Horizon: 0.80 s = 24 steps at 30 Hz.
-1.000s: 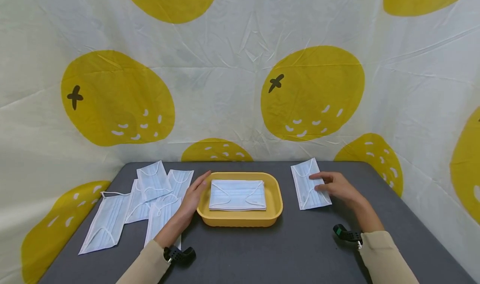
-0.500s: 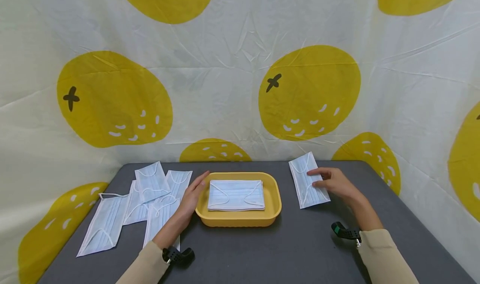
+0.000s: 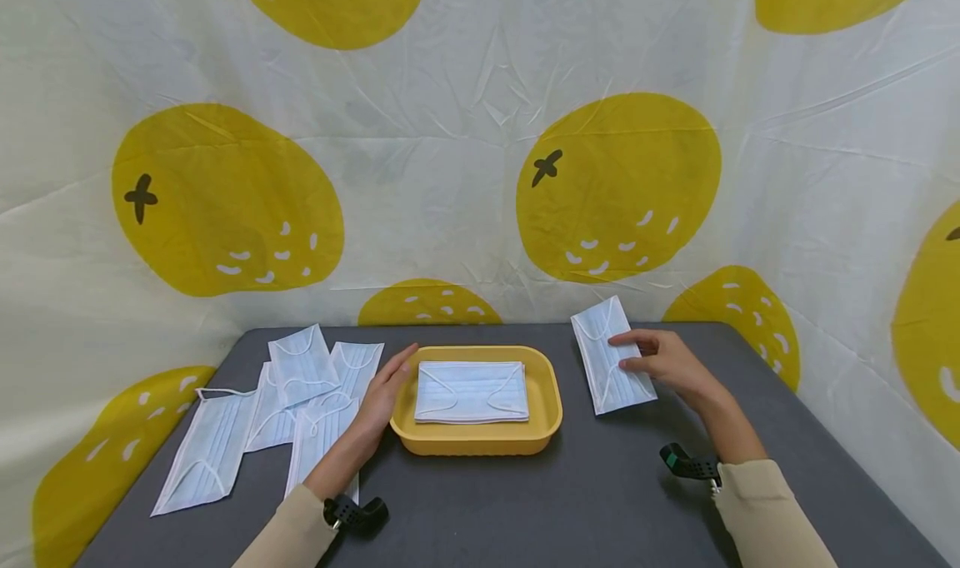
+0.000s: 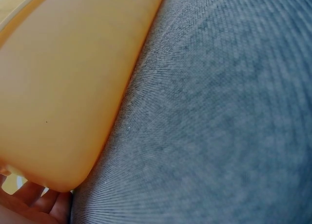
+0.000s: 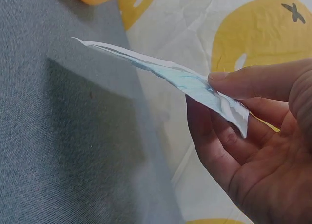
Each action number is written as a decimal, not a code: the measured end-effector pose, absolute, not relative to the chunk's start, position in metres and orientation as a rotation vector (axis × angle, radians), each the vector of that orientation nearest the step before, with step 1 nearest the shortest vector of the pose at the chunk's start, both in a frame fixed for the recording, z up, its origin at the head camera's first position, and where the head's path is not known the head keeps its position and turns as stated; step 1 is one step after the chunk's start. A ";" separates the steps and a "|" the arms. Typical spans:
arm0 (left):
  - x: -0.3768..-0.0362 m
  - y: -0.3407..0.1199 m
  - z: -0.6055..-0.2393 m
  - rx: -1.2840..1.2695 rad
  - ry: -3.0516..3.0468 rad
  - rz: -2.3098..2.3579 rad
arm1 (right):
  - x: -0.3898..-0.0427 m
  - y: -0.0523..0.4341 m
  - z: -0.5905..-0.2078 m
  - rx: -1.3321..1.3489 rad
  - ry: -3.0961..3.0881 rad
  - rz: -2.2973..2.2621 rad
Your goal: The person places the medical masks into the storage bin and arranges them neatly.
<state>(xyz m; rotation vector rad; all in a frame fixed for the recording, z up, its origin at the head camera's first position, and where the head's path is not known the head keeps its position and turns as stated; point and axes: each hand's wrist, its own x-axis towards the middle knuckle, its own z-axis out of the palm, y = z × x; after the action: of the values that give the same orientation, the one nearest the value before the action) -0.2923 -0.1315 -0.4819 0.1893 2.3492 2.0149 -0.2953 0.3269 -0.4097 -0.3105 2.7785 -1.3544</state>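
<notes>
one face mask pinched by right hand fingers.

Left hand cut off at the wrist view's bottom edge; tray fills it, its contents hidden.

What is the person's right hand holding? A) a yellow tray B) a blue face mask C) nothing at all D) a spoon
B: the right hand pinches a blue face mask between thumb and fingers, lifted off the grey table, as the right wrist view shows; the yellow tray sits beside the left hand instead.
</notes>
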 end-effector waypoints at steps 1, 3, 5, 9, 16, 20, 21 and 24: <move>-0.292 -0.132 -0.482 0.191 2.349 2.015 | -0.295 0.326 -0.409 -0.309 2.779 -1.361; -0.292 -0.132 -0.483 0.193 2.347 2.017 | -0.294 0.323 -0.406 -0.313 2.780 -1.368; -0.292 -0.132 -0.483 0.192 2.349 2.018 | -0.293 0.321 -0.404 -0.318 2.775 -1.381; -0.292 -0.132 -0.484 0.188 2.362 2.014 | -0.291 0.318 -0.400 -0.335 2.760 -1.401; -0.294 -0.131 -0.484 0.207 2.358 2.019 | -0.286 0.314 -0.393 -0.380 2.757 -1.417; -0.293 -0.131 -0.484 0.213 2.349 2.018 | -0.284 0.312 -0.391 -0.414 2.768 -1.408; -0.293 -0.132 -0.484 0.214 2.348 2.018 | -0.284 0.311 -0.391 -0.421 2.770 -1.408; -0.293 -0.132 -0.484 0.220 2.344 2.020 | -0.284 0.310 -0.389 -0.438 2.771 -1.410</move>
<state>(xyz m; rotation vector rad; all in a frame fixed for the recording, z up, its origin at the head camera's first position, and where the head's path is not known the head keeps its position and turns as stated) -0.2926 -0.1315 -0.4837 0.2197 2.3437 2.0201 -0.2837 0.3097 -0.3893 -0.4376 2.7712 -1.4104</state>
